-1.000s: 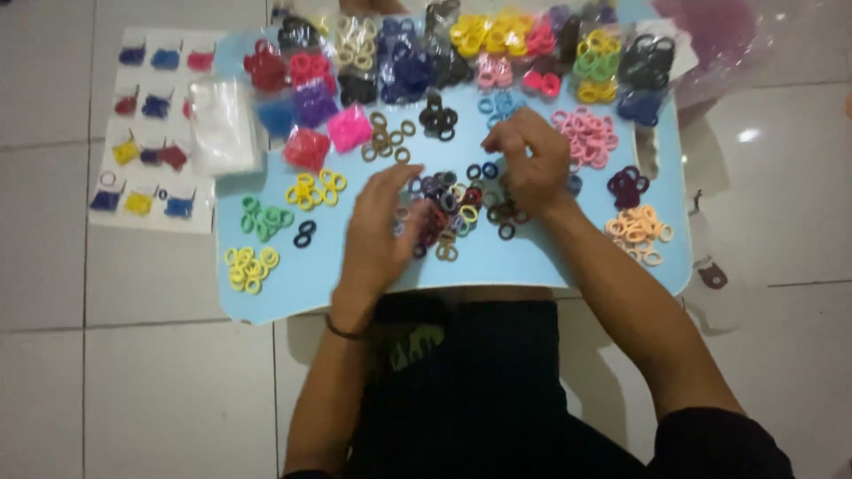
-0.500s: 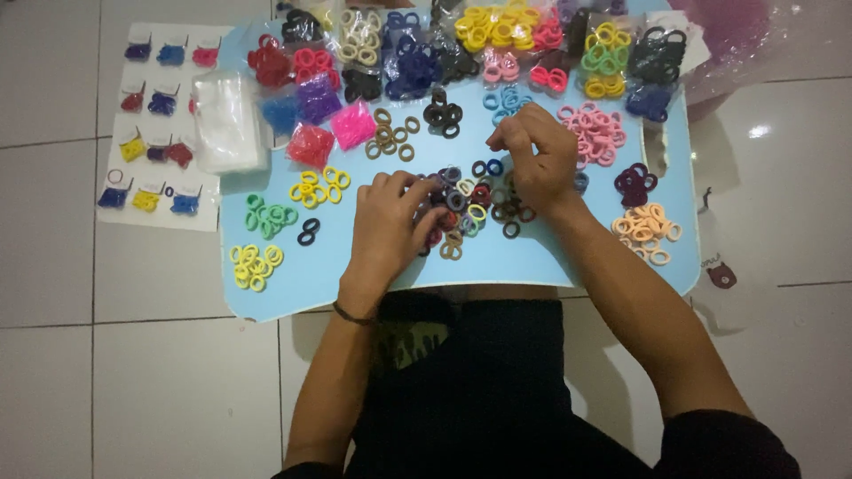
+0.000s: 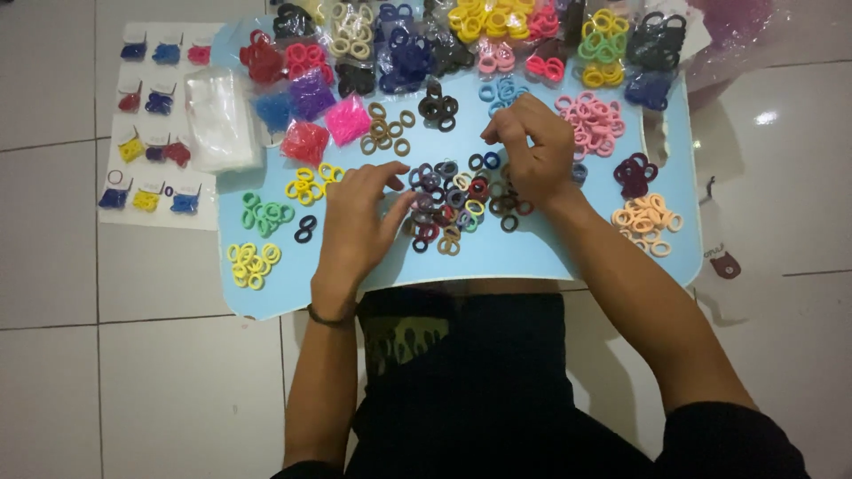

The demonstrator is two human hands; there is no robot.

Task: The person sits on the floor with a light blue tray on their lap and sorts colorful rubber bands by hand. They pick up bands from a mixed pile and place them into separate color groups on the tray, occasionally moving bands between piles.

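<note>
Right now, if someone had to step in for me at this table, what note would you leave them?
Left hand: flat, fingers spread, touching the left edge of the mixed pile of hair ties. I cannot tell whether it grips one.
Right hand: raised over the pile's upper right, fingers pinched; anything held is hidden.
Sorted on the light blue table: yellow ties, green ties, brown ties, pink ties, peach ties; bagged ties along the far edge.
Left: the mixed pile remains unsorted.
</note>
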